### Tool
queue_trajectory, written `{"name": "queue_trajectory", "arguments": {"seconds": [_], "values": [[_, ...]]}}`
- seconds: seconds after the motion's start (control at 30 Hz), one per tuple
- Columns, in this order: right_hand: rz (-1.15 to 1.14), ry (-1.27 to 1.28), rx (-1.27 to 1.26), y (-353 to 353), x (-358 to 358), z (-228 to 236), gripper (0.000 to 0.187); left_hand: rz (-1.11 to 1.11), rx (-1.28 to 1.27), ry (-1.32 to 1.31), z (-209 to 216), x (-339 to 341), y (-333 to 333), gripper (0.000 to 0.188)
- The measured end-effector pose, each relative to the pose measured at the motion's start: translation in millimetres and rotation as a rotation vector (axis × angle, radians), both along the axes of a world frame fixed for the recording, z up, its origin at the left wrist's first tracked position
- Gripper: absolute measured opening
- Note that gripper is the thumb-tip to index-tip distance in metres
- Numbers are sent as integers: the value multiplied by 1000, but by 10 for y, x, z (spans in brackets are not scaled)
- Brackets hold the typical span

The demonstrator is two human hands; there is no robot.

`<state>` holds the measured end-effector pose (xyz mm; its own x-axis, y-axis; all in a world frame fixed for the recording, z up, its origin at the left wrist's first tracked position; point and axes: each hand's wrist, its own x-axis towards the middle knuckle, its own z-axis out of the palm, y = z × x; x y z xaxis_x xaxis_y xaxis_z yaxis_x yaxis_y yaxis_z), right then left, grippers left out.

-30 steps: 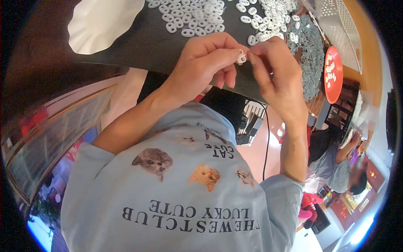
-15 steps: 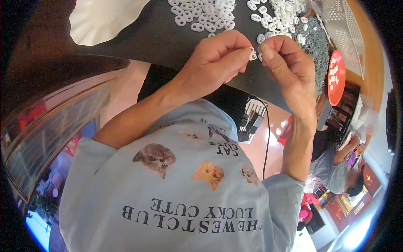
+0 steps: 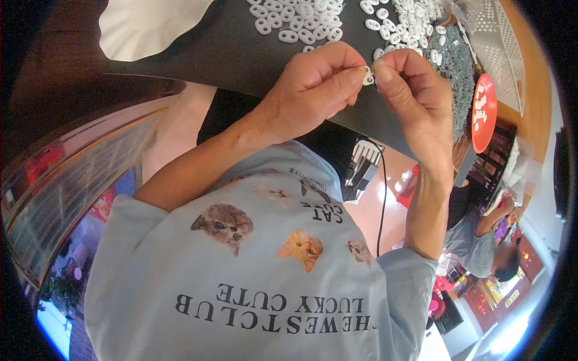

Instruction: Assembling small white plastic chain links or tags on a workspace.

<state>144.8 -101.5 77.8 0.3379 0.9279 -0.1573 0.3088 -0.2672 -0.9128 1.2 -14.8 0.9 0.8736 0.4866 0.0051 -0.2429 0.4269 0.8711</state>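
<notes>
Both hands meet over the near edge of the dark table [image 3: 198, 54]. The left hand [image 3: 307, 90] and right hand [image 3: 415, 96] pinch together one small white ring piece [image 3: 366, 76], fingertips narrow and closed on it. More white ring pieces [image 3: 301, 18] lie spread toward the far edge, w/ a white cloth [image 3: 144, 24] at the far left corner.
</notes>
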Motion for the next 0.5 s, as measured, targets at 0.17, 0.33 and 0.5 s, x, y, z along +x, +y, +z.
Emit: {"name": "queue_trajectory", "arguments": {"seconds": [0.17, 0.33, 0.5], "values": [[-17, -10, -14, 26, -21, -4, 15, 11, -25, -7, -4, -1, 8, 19], [7, -99, 11, 52, -64, -40, 16, 36, -21, 0, -12, 5, 0, 19], [29, -258, -8, 55, -106, -44, 18, 92, -27, -13, -30, 26, -60, 14]]}}
